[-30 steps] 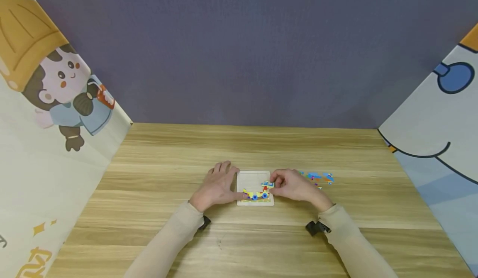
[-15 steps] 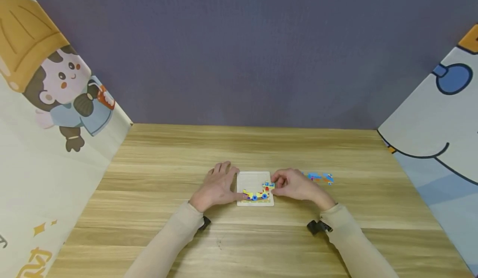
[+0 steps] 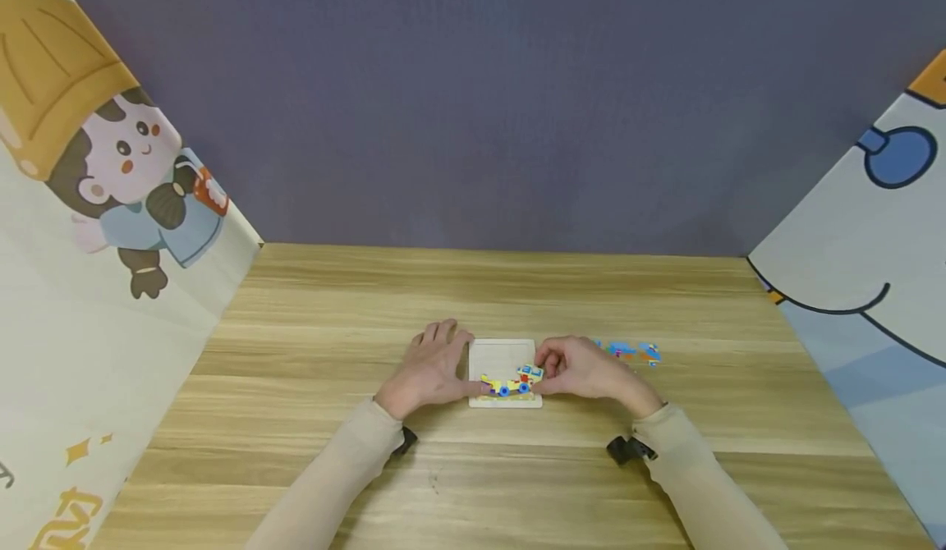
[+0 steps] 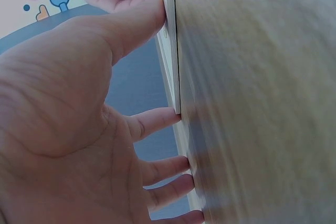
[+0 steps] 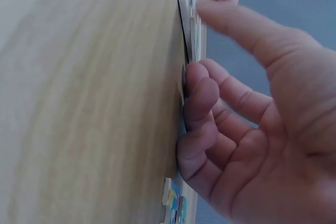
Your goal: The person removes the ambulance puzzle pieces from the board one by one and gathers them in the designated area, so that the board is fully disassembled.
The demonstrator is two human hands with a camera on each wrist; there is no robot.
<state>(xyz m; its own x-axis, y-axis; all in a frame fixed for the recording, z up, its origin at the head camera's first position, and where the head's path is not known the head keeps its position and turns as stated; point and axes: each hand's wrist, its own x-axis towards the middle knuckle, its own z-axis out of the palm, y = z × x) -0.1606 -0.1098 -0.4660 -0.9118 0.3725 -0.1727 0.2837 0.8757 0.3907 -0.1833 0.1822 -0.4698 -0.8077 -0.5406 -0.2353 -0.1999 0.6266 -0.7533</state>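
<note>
A small square jigsaw board (image 3: 502, 404) with a pale frame lies on the table. Along its lower part sits a picture of a yellow vehicle with blue wheels (image 3: 505, 390). My left hand (image 3: 432, 369) is at the board's left side, fingers spread and thumb resting on the lower left part; in the left wrist view a fingertip meets the board's edge (image 4: 172, 61). Near the right edge, my right hand (image 3: 580, 367) pinches a yellow and blue puzzle piece (image 3: 530, 372) just above the wheels. Its fingers are curled beside the board in the right wrist view, partly hiding the grip.
Several loose blue and orange puzzle pieces (image 3: 636, 351) lie to the right, partly behind the right hand; some puzzle pieces (image 5: 172, 200) show low in the right wrist view. A dark wall (image 3: 502, 107) rises behind the wooden table (image 3: 355, 295), with printed panels either side.
My right hand first shifts slightly right with the puzzle piece, then brings it down and a little left, close above the wheels. The left hand stays in place.
</note>
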